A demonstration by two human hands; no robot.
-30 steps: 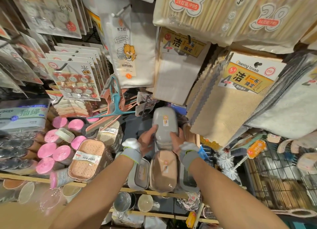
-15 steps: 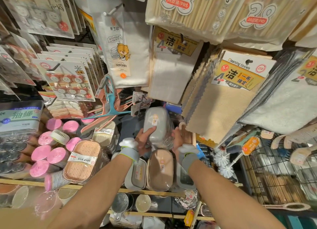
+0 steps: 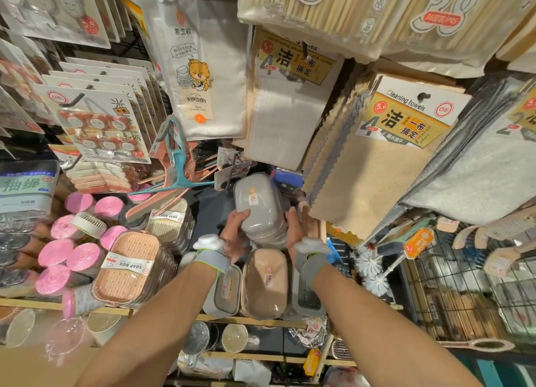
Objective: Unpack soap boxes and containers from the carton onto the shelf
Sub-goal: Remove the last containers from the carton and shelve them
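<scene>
two-handed, gripping the grey soap box stack [image 3: 259, 209] with left hand [image 3: 235, 237] and right hand [image 3: 294, 232] fingers [image 3: 243, 214] curled round its sides, likely to seat it on the shelf [image 3: 255, 320].

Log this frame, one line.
step: shelving | left hand: grips grey soap boxes | right hand: grips same | nearer: tan soap boxes on shelf

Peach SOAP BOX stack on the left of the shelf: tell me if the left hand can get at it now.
Probably yes, once freed: the left hand grips the grey soap box together with the right hand. The peach stack lies uncovered close beside its wrist, nothing between.
</scene>
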